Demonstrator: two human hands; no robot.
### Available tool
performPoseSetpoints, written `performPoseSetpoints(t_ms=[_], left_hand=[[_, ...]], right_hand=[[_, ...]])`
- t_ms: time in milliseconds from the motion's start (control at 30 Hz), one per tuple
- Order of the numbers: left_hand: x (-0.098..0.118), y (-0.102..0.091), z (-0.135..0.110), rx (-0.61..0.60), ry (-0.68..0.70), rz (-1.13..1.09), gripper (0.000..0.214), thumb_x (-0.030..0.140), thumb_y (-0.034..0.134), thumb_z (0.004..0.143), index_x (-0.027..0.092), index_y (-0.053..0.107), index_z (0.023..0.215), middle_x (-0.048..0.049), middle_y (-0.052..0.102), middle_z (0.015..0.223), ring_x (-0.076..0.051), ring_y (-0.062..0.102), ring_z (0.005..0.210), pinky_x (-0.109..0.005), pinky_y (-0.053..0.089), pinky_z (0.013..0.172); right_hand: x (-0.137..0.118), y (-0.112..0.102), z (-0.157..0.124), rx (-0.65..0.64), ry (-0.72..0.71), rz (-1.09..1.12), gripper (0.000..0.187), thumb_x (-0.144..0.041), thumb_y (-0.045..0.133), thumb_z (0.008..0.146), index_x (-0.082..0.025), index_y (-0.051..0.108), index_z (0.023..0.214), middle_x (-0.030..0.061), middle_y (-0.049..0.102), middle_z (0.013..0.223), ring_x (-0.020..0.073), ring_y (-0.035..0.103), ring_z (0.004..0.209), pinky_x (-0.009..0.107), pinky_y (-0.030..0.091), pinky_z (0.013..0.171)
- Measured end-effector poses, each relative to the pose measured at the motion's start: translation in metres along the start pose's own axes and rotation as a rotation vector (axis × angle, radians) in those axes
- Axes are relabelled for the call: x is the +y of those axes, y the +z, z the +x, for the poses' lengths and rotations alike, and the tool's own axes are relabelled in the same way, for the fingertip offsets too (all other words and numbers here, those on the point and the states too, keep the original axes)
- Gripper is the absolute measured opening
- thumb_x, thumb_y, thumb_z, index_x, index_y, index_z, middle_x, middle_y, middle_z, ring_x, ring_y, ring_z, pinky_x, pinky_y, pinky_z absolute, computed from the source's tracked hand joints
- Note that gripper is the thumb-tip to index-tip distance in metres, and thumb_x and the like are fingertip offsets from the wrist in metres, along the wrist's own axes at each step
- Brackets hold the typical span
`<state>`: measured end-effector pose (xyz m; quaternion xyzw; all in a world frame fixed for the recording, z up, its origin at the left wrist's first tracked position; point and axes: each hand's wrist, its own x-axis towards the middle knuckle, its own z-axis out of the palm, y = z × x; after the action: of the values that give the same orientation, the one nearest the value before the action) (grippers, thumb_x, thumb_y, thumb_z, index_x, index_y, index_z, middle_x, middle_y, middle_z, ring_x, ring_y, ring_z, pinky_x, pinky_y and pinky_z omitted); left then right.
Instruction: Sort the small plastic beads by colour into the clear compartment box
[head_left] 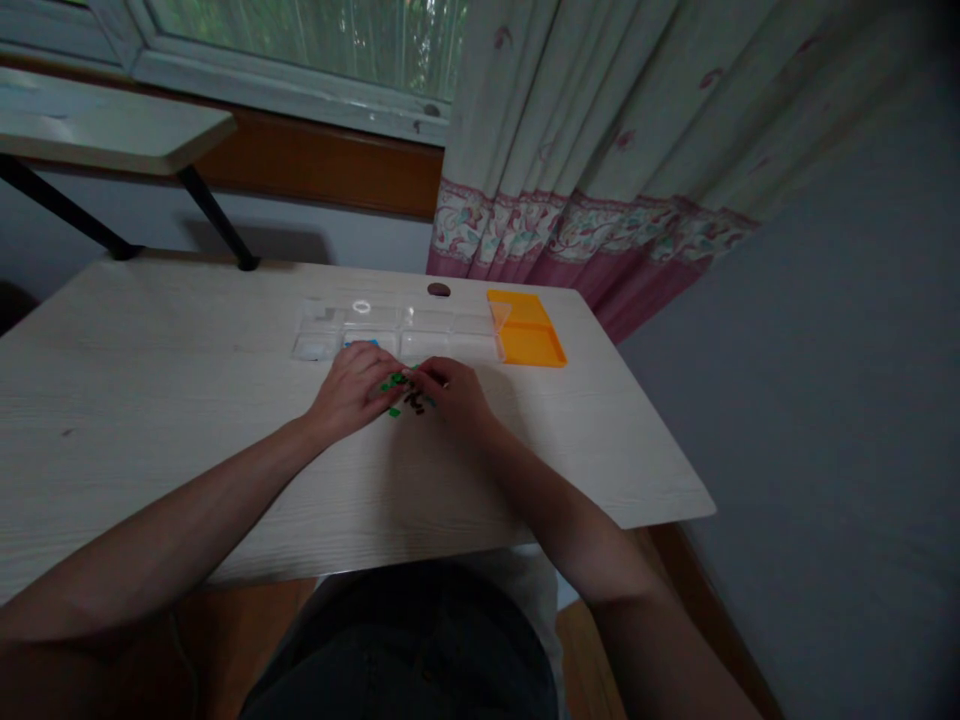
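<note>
Small green pieces (394,381) and small dark brown pieces (414,401) lie in a loose pile on the pale wood-grain table (187,400). My left hand (356,388) curves around the pile's left side, thumb apart from the fingers, with green pieces in the gap. From the right, my right hand (453,390) reaches in with bent fingers, thumb and index finger close together over the pile. Whatever it pinches is too small to make out. The two hands' fingertips nearly meet. Just beyond them is a clear plastic compartment box (450,347), with blue pieces (362,344) in one front compartment.
An orange tray-like lid (532,345) adjoins the box's right end. Behind the box lies a brown oval object (439,289). A raised shelf (150,135) on black legs stands at the back left. A curtain (570,200) hangs behind the table's right side.
</note>
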<state>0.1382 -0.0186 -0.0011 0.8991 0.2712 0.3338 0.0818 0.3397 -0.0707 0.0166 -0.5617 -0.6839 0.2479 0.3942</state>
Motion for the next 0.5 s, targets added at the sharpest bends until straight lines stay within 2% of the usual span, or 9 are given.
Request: performPoseSetpoints(t_ms=[200,500], left_hand=[[0.0002,0.0015,-0.0010,0.007,-0.005,-0.016,0.022,0.039,0.060,0.091,0.023,0.070,0.103,-0.0073,0.070,0.104,-0.027,0.058,0.108,-0.046,0.043,0.101],[0.0002,0.0018,-0.0002,-0.016,-0.034,-0.026,0.024,0.043,0.059,0.091,0.024,0.072,0.097,-0.0069,0.071,0.099,-0.027,0.061,0.105,-0.045,0.044,0.099]], right_hand=[[0.0057,0.0062,0.0005,-0.032,-0.029,-0.065,0.035,-0.043,0.054,0.095,-0.019,0.067,0.073,-0.0003,0.065,0.070,0.0122,0.057,0.068,0.023,0.041,0.065],[0.0069,0.0062,-0.0005,-0.085,-0.144,-0.221,0.036,-0.039,0.048,0.100,-0.018,0.064,0.076,0.0011,0.062,0.074,0.0126,0.054,0.072,0.023,0.039,0.069]])
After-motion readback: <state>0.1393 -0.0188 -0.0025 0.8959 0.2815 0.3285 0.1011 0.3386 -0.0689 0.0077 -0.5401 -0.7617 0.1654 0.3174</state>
